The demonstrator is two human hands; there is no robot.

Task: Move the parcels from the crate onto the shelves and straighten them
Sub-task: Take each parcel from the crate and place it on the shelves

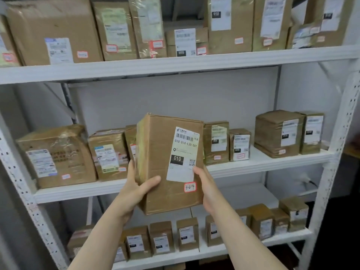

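A tall brown cardboard parcel (155,152) with a white shipping label and a small red-edged tag reading 3-2-4 hangs in front of the middle shelf (253,164), tilted a little. My left hand (136,190) grips its lower left corner, thumb across the front face. My right hand (206,190) holds its lower right edge. The parcel stands before a gap between a taped box (108,152) on the left and a smaller box (216,142) on the right. The crate is out of sight.
The white metal rack has a top shelf (175,63) packed with large boxes and a bottom shelf (214,250) with several small parcels. Two more boxes (278,133) stand at the middle shelf's right end. A perforated upright (335,152) bounds the right side.
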